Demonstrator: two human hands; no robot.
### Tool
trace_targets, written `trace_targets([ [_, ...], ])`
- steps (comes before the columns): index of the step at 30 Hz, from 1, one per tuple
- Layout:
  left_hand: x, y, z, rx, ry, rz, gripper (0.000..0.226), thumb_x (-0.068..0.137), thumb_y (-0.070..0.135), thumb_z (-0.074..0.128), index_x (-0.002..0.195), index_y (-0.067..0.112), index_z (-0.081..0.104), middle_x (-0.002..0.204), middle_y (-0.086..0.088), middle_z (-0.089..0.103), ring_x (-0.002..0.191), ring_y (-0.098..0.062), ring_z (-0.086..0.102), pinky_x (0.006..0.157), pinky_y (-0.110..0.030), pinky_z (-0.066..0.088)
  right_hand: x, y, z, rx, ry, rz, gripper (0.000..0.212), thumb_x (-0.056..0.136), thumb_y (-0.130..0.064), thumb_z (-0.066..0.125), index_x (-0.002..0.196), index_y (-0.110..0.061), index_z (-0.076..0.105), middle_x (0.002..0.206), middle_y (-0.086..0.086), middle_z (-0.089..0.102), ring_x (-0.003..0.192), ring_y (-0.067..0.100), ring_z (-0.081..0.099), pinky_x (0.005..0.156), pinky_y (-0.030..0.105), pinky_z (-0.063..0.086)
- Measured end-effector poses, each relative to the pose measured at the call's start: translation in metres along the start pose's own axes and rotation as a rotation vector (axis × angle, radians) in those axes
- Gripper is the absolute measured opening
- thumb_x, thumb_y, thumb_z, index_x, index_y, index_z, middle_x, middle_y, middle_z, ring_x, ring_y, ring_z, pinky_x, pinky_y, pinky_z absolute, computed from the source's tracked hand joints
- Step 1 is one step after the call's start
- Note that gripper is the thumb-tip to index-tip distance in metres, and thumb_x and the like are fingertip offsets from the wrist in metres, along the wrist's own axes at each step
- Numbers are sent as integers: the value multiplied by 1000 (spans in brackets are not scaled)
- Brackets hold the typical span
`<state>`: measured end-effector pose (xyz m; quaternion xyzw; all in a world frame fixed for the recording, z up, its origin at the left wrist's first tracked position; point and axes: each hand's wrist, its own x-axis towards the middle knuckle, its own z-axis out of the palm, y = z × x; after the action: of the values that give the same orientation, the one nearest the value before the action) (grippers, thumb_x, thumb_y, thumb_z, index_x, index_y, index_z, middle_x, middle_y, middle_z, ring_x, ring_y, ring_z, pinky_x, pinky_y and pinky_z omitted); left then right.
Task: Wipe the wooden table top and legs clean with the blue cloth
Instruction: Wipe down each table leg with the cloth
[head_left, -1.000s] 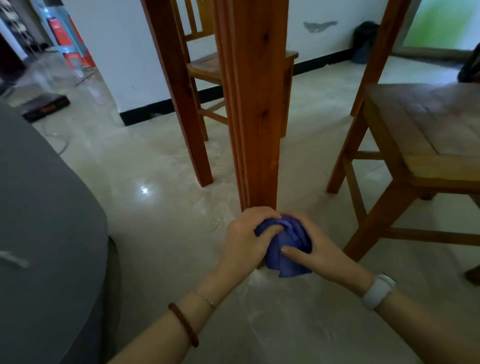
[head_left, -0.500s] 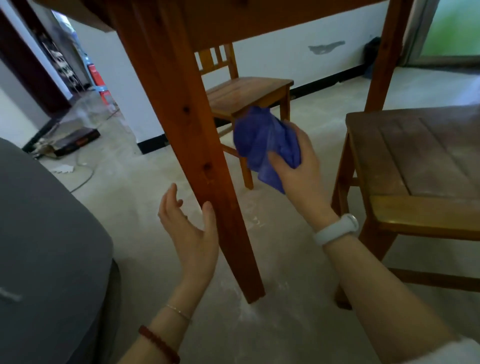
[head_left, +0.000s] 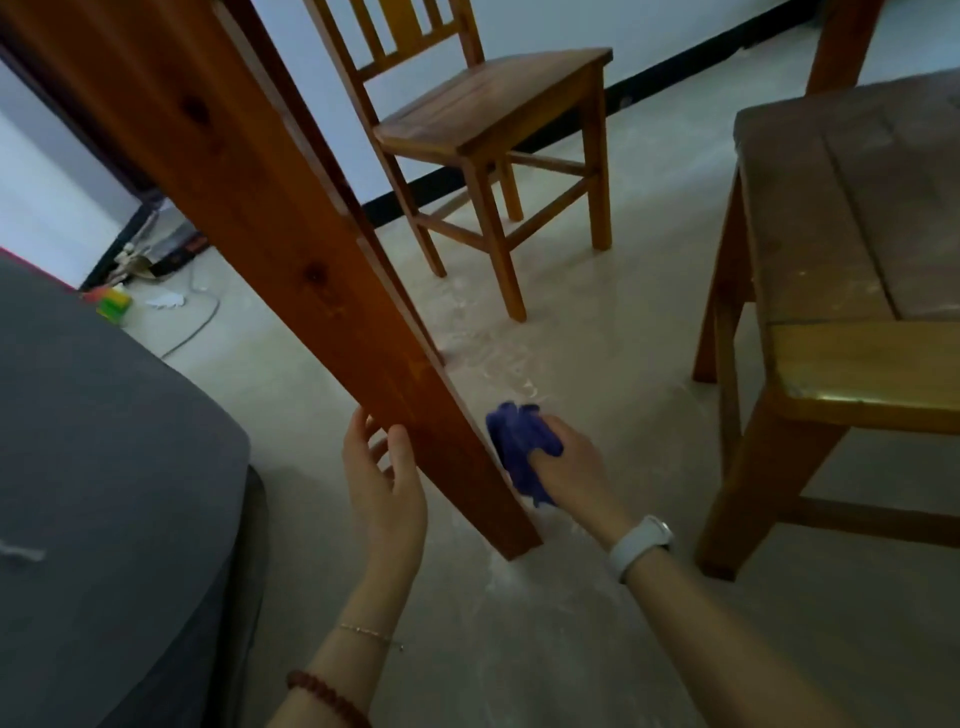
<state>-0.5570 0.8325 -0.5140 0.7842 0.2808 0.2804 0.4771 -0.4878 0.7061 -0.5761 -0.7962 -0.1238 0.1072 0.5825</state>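
Note:
A reddish wooden table leg (head_left: 311, 270) slants from the upper left down to the floor in the middle of the view. My right hand (head_left: 569, 465) grips the bunched blue cloth (head_left: 522, 449) and presses it against the leg's right side, low near the foot. My left hand (head_left: 382, 478) is on the leg's left side with fingers straight and thumb touching the wood. The table top is out of view above.
A wooden chair (head_left: 493, 119) stands behind the leg by the wall. A wooden stool or low bench (head_left: 852, 270) fills the right side. A dark grey cushioned surface (head_left: 104, 493) lies at the left. Small clutter and a cable (head_left: 192, 322) lie on the pale dusty floor.
My right hand has carried the cloth from up high down to the lower part of the leg. My left hand has moved in and now touches the leg.

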Motion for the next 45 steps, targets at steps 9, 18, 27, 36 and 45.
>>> trace_targets([
  [9,-2,-21,4,1,-38,-46,51,89,44,34,135,23,28,140,1,39,109,-7,44,93,-29,44,-8,82,44,34,-126,77,28,87,-33,44,103,-13,55,96,7,60,85,23,58,76,37,47],
  [18,0,-54,-4,56,-166,-66,53,88,40,45,136,24,27,139,-2,39,109,-12,47,85,-24,43,-56,97,54,47,192,-72,35,86,-31,50,120,-26,45,113,-3,50,87,7,53,72,20,44],
  [27,10,-108,-37,249,-328,-14,58,89,33,54,139,22,27,141,-5,32,119,-18,44,99,-33,43,-77,108,106,-601,-446,-83,48,88,-12,51,134,-23,41,135,6,38,119,26,41,99,32,39],
  [36,59,-134,-85,1070,-911,-150,52,92,46,39,133,14,40,136,-12,37,124,-32,37,100,-42,37,-70,-4,100,-601,-552,-5,36,86,-10,49,120,-18,53,112,6,50,97,20,51,82,22,37],
  [45,79,-17,-202,554,-606,-215,36,91,27,42,124,14,50,125,-13,50,113,-32,47,89,-39,40,-85,-175,160,-603,-214,307,16,80,-9,46,73,-24,49,67,-9,51,61,10,48,54,13,36],
])
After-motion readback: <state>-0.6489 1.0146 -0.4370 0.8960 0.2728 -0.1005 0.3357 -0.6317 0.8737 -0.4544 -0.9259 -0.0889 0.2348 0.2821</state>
